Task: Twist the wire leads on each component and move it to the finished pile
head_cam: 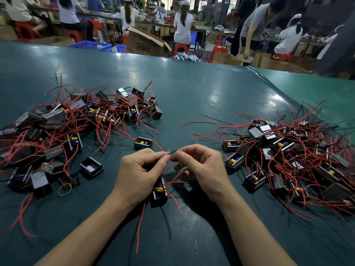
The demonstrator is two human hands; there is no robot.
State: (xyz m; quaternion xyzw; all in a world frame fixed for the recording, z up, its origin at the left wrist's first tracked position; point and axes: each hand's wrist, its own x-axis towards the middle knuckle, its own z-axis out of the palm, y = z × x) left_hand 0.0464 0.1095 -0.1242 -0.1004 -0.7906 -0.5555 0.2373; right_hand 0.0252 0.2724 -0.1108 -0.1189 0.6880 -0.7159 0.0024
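Beyond the fingertips of the left hand (142, 169) and right hand (199, 166), a single boxed component (143, 144) is sitting just ahead and slightly left, its red lead curling toward the pinched fingers. Past it, the green table (192, 89) is lying bare, giving open passage forward between the two heaps. Left of the fingers, the left pile (76, 120) is spreading wide, with an empty black frame (91, 167) and a rubber band (65, 189) lying at its near edge. Right of the fingers, the right pile (288, 150) is crowding close, loose red wires (198, 122) trailing into the middle gap. Beneath the fingers, the held component (159, 192) is hanging, its leads trailing down between the forearms.
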